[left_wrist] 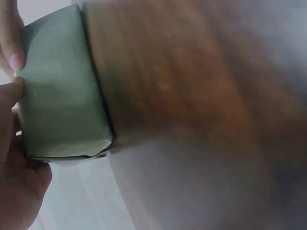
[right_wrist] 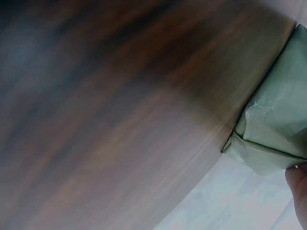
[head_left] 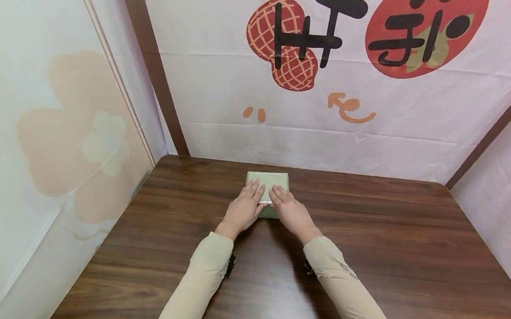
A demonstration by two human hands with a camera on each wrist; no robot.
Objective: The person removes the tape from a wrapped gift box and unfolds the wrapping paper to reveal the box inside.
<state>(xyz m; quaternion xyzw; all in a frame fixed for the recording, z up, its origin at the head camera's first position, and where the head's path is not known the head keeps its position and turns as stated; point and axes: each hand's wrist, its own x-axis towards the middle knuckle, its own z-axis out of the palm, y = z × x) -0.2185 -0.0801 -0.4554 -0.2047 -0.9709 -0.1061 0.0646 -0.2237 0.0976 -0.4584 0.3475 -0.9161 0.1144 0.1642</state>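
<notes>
A box-shaped package wrapped in green paper (head_left: 268, 178) rests on the table near its back edge. My left hand (head_left: 242, 211) lies over the left part of its top, fingers extended forward. On the right part rests my right hand (head_left: 294, 215), its fingers straight as well. Both thumbs are at the front upper edge, close together in the left wrist view, where the green front face of the package (left_wrist: 62, 91) shows. Folded paper is visible at the package's end (right_wrist: 268, 143) in the right wrist view. The far sides of the package are hidden.
The dark wooden table (head_left: 386, 245) extends around the package on both sides. Behind it hangs a white printed cloth wall (head_left: 217, 69), with another cloth panel (head_left: 32, 68) along the left. Brown posts (head_left: 152, 50) stand at the back corners.
</notes>
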